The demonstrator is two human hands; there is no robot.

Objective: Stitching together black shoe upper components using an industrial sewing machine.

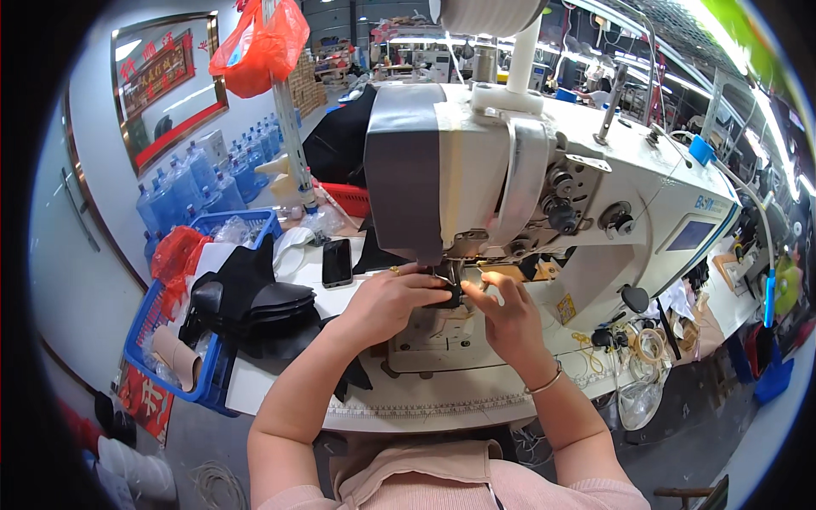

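A white and grey industrial sewing machine [408, 170] stands over the table in front of me. Under its needle area lies a small black piece of material [453, 295], mostly covered by fingers. My left hand [387, 302] is closed on the piece from the left, fingertips close beside the presser foot. From the right, my right hand [512, 316] reaches in with bent fingers, its thumb and index close to the foot; what they pinch is too small to make out. More black cut pieces [255, 302] lie stacked to the left of my left forearm.
A dark phone [337, 262] lies beyond my left wrist. A blue basket [136, 336] stands at the table's left edge, and a red plastic bag [263, 51] hangs from a pole. Tape rolls [650, 344] and yellow cord [586, 342] lie right of the machine.
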